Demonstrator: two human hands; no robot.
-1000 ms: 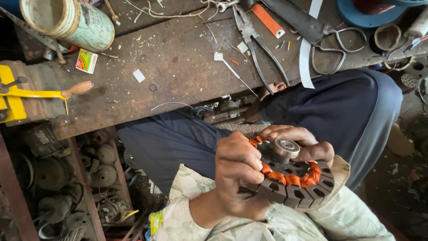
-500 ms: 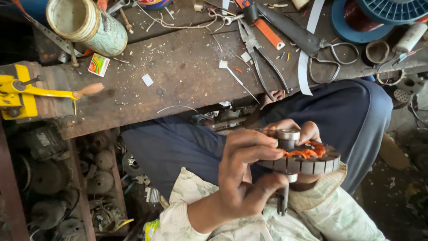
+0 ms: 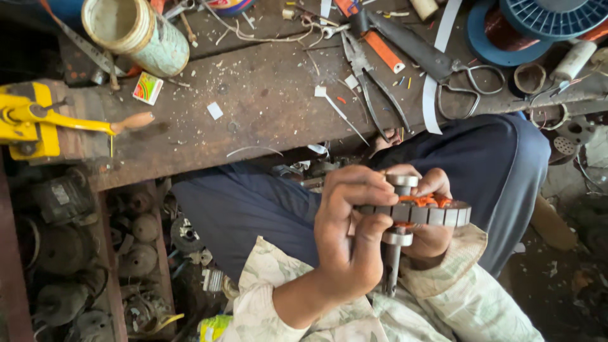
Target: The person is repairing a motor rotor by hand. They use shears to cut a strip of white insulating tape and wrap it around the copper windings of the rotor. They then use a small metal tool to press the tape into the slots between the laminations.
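Observation:
Both hands hold a round laminated metal motor core [image 3: 437,214] with orange windings, seen edge-on above my lap. A steel shaft [image 3: 392,266] with a bearing runs through its middle and points down. My left hand [image 3: 348,234] wraps the core's near rim, fingers curled over the top. My right hand [image 3: 436,183] grips it from the far side, fingers by the shaft's upper end. My blue trousers [image 3: 253,209] lie beneath.
A worn wooden bench [image 3: 272,107] lies ahead with pliers [image 3: 367,76], scissors [image 3: 443,66], a tin can [image 3: 136,35], a yellow tool [image 3: 31,120] and a blue wire spool [image 3: 544,19]. Old motor parts [image 3: 133,247] pile up at the lower left.
The core has tipped from face-up to edge-on, so its shaft now shows below. Both hands kept their grip and shifted slightly to the right.

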